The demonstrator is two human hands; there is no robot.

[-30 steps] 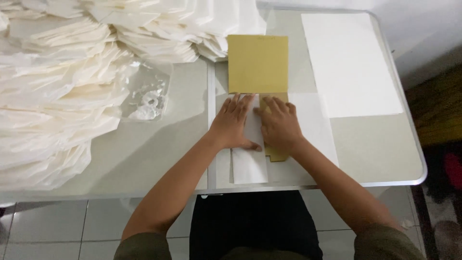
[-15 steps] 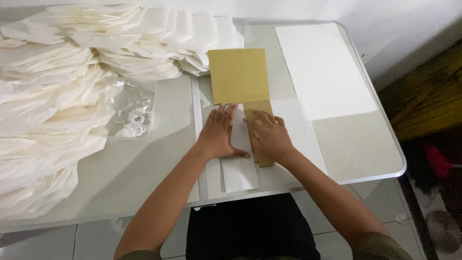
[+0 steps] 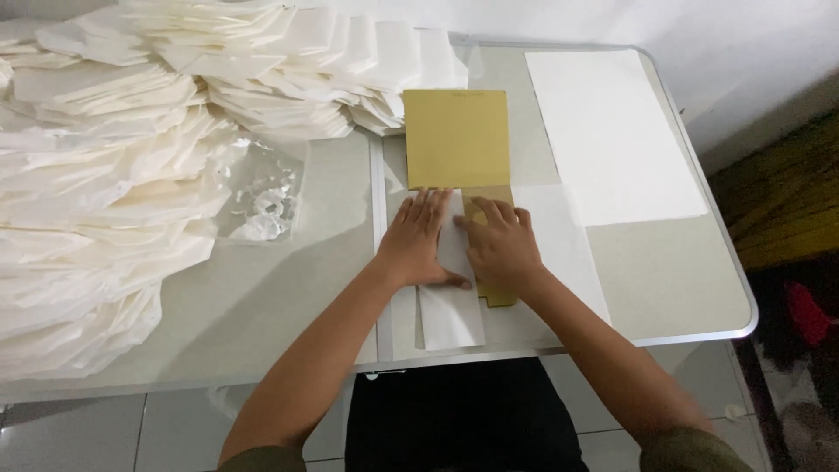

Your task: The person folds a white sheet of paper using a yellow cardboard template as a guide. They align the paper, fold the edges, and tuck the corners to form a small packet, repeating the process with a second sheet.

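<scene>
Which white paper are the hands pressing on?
The folded white sheet at the table's near edge, under the left hand and right hand. The flat white stack lies untouched.

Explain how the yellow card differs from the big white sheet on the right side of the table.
The yellow card is mustard-coloured and nearly square; the white sheet is white, longer and larger. The card's lower edge meets the left hand fingertips; the sheet lies untouched, apart from both hands. Both lie flat on the table.

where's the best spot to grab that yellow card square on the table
Probably the far edge of the yellow card, pinched from the side away from the person. It lies flat and uncovered there, while the left hand and right hand press folded white paper over its near end.
</scene>
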